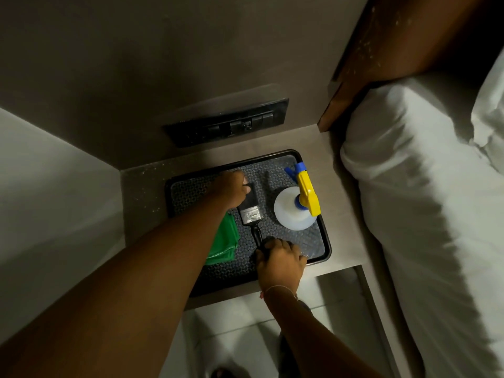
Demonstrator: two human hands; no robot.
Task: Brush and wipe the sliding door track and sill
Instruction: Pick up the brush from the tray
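A black paintbrush point(251, 214) with a metal band lies on a dark patterned tray point(324, 241) on a bedside shelf. My right hand point(281, 257) is closed around the end of its handle at the tray's near side. My left hand point(231, 189) rests on the bristle end, fingers curled over it. A folded green cloth point(223, 241) lies on the tray under my left forearm. A clear spray bottle point(294, 208) with a yellow and blue trigger head stands at the tray's right.
The tray sits on a pale wooden shelf point(343, 214) against a brown wall with a black switch panel point(226, 124). A bed with white linen point(422, 214) fills the right. Pale floor tiles point(245, 336) show below.
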